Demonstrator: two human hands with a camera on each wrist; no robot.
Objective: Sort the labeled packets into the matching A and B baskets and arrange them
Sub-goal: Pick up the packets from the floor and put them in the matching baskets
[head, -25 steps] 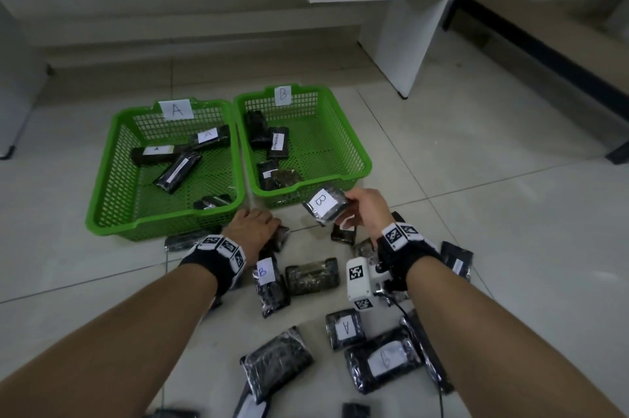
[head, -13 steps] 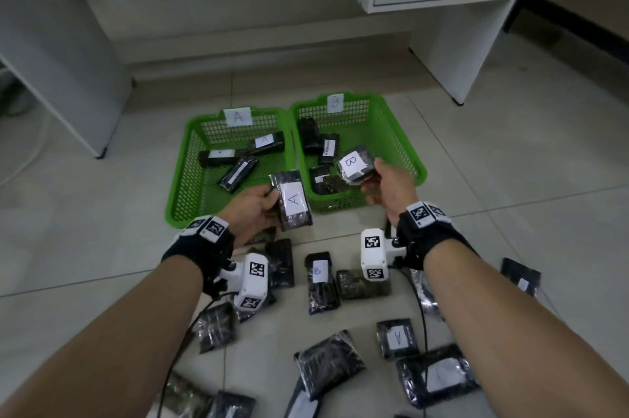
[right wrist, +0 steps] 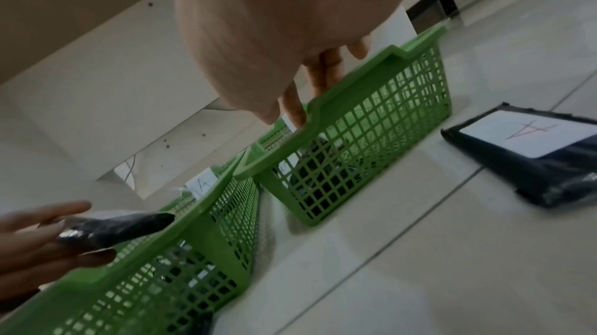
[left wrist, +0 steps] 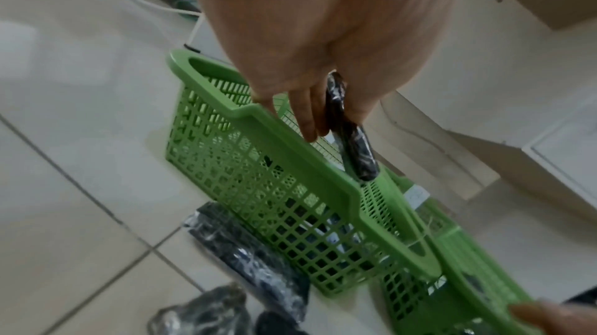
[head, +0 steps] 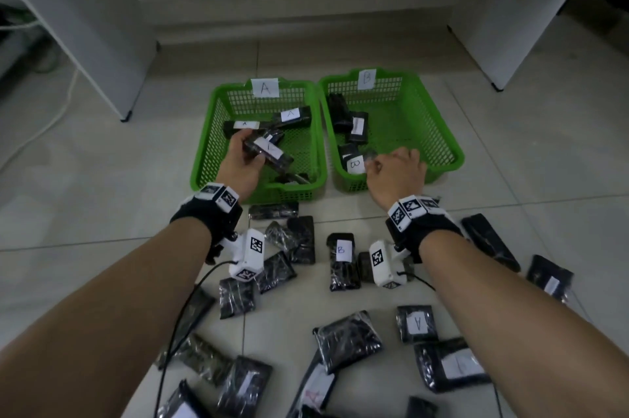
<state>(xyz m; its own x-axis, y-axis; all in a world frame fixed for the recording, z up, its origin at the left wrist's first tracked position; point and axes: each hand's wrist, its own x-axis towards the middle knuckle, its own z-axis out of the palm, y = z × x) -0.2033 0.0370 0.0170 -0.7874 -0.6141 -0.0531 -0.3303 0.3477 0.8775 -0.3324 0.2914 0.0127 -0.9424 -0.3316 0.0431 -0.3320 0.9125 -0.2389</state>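
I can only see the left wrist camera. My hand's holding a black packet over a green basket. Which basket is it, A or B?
Observer: The head view shows your left hand over the A basket; its sign reads A.
Operator: What's my other hand doing?
Observer: Your right hand is at the near edge of the B basket, beside a packet labelled B inside it.
Operator: Are there more to sort?
Observer: Yes, many lie on the floor, including a packet marked A.

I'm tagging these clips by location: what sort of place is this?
Probably an office or workroom floor: pale floor tiles, white desk legs with a loose cable, and green baskets set on the floor.
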